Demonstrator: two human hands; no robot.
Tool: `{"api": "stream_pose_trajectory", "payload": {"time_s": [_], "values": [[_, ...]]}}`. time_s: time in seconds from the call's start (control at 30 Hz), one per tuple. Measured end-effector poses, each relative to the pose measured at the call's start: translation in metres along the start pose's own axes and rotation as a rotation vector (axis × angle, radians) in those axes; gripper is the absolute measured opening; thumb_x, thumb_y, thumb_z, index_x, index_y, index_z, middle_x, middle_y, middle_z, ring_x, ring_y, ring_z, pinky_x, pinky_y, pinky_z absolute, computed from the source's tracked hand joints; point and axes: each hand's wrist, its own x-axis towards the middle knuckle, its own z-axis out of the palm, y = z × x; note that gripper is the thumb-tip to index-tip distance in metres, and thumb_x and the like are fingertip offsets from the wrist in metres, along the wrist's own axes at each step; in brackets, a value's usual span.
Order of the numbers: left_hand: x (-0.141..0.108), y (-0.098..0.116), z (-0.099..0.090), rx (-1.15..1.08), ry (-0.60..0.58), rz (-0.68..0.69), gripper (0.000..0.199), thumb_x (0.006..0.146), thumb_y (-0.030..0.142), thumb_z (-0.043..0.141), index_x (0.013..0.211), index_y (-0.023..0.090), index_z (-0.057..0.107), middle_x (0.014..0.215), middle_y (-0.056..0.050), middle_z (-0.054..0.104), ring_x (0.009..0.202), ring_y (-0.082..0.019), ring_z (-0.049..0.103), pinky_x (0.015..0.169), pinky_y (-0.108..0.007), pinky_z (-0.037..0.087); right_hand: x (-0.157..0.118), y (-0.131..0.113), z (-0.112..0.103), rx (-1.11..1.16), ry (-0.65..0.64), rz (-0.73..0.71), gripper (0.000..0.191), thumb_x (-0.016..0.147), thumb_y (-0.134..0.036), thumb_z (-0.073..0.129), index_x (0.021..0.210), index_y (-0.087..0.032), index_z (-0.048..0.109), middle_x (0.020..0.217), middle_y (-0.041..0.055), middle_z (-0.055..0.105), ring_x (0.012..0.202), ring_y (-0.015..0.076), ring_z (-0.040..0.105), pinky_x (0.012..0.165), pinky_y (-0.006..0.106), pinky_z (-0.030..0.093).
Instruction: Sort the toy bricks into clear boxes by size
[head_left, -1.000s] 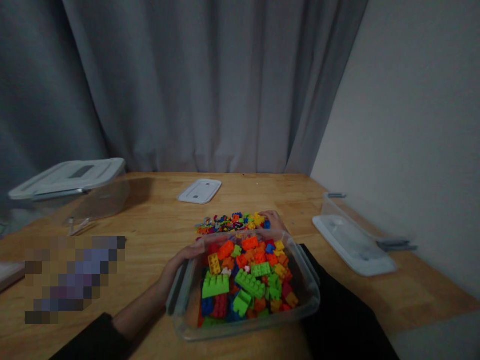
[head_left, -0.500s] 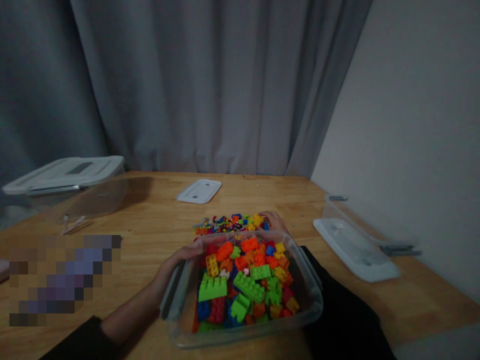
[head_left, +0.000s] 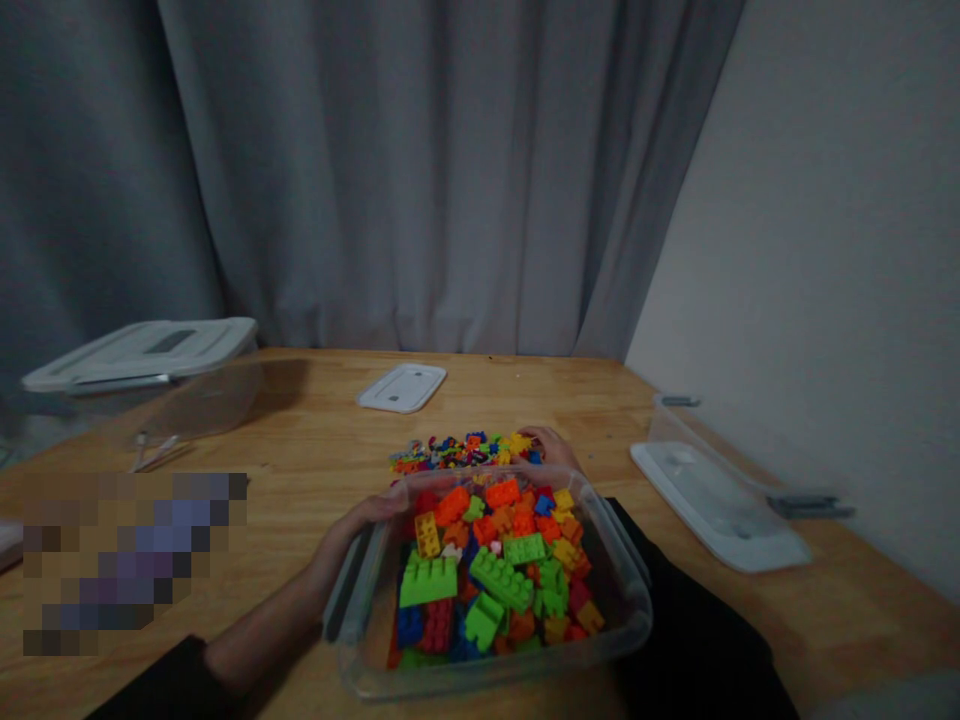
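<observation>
The person's left hand (head_left: 364, 518) lies against the far left corner of a clear plastic tub (head_left: 487, 679), its fingers passing behind the far edge; how open it is and whether it grips anything cannot be told. The right hand (head_left: 553, 447) reaches past the tub's far right corner, fingers bent beside the yellow pieces at the right end of a loose pile of small bricks (head_left: 457, 450). The tub hides part of it, so a firm hold on any piece cannot be made out. Dark sleeves cover both arms.

The tub sits nearest the viewer, lidless, with grey clips at its sides. Chunky toy bricks (head_left: 501, 580) in lime green, orange, red, yellow and blue fill much of it. The pile lies on the wooden table (head_left: 540, 395) just beyond.

Farther back is a flat white lid (head_left: 403, 387). To the left stands a large clear box (head_left: 217, 395) with a white cover (head_left: 142, 350), thin white sticks (head_left: 155, 455) near it, and closer in, a pixelated patch. To the right, near a pale wall (head_left: 825, 250), a clear container (head_left: 694, 455) rests on another white lid (head_left: 765, 555). A grey curtain (head_left: 412, 180) hangs behind.
</observation>
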Motion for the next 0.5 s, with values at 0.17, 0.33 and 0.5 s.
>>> {"api": "stream_pose_trajectory", "payload": {"time_s": [0.17, 0.33, 0.5], "values": [[-0.0013, 0.0045, 0.0107, -0.005, 0.007, 0.019, 0.017, 0.076, 0.027, 0.068, 0.081, 0.024, 0.084, 0.080, -0.003, 0.082, 0.090, -0.029, 0.074, 0.094, -0.036, 0.053, -0.0008, -0.0020, 0.0014, 0.001, 0.035, 0.022, 0.040, 0.091, -0.036, 0.068, 0.124, -0.014, 0.061, 0.124, 0.0108, 0.061, 0.107, 0.0198, 0.062, 0.094, 0.041, 0.055], [-0.0007, 0.0026, 0.0055, -0.004, 0.054, -0.005, 0.024, 0.078, 0.027, 0.067, 0.094, 0.021, 0.084, 0.086, -0.007, 0.083, 0.104, -0.033, 0.073, 0.099, -0.040, 0.052, -0.0019, -0.0044, 0.0026, -0.010, 0.043, 0.032, 0.036, 0.090, -0.034, 0.068, 0.118, -0.013, 0.062, 0.119, 0.0099, 0.062, 0.104, 0.0188, 0.062, 0.092, 0.039, 0.056], [-0.0013, 0.0008, 0.0026, -0.025, 0.012, 0.010, 0.013, 0.074, 0.026, 0.070, 0.077, 0.023, 0.082, 0.080, -0.004, 0.083, 0.098, -0.029, 0.074, 0.099, -0.035, 0.052, -0.0033, -0.0060, 0.0008, -0.032, 0.055, 0.009, 0.032, 0.089, -0.032, 0.069, 0.114, -0.014, 0.062, 0.120, 0.0099, 0.060, 0.107, 0.0193, 0.061, 0.091, 0.037, 0.056]]}}
